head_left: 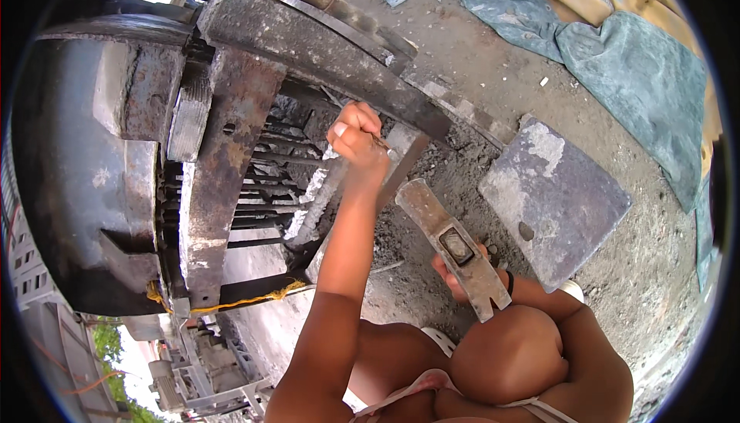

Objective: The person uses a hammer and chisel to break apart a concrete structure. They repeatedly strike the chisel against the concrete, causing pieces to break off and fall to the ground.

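My left hand (pixel 358 134) is closed in a fist at the edge of a rusty metal frame. A short brownish end of a thin rod-like piece pokes out of the fist; its kind is hidden. Beyond my fingers are dark parallel bars (pixel 266 188), crusted with grey-white cement-like material (pixel 311 199). In my right hand (pixel 453 278), held near my bent knee, is a claw hammer (pixel 456 247). Its worn metal head with a notched claw faces up, and the head hides most of the handle. The hammer is apart from my left hand.
A large dark steel drum-like body (pixel 77 184) fills the left side. A heavy beam (pixel 324 53) crosses above my left hand. A flat grey plate (pixel 555 199) lies on the dusty ground to the right, with blue-green tarpaulin (pixel 640 92) beyond. Yellow rope (pixel 254 298) hangs along the machine's lower edge.
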{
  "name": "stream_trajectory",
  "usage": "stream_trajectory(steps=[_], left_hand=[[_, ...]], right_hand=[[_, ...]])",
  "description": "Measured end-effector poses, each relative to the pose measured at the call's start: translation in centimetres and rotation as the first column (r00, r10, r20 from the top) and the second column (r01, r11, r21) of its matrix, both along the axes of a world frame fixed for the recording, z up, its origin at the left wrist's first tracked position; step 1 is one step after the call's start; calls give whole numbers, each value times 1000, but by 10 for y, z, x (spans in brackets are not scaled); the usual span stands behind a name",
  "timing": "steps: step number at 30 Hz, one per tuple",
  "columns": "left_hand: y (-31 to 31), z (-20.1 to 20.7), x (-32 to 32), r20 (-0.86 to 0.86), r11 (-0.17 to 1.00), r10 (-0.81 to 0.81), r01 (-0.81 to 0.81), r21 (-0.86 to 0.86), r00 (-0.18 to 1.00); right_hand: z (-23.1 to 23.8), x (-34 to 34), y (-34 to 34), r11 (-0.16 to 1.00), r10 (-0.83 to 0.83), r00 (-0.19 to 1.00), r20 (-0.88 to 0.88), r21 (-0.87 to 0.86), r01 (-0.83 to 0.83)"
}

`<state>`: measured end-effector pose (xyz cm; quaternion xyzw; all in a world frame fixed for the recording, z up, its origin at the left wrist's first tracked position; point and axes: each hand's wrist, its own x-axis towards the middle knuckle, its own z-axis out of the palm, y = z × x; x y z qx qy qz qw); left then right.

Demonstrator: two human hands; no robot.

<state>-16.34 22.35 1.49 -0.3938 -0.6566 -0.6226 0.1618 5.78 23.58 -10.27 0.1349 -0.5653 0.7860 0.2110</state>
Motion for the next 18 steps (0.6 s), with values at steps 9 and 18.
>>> stream_trajectory(steps=[9,18], left_hand=[[-10,-13,-18,-146,999,32,-32,-2,989],[-13,-18,-19,-108,1000,12,-14,-19,994]], right_hand=[[-16,-4,-6,1000,0,999,43,-11,0],[7,2,11,999,-45,992,-115,8,46]])
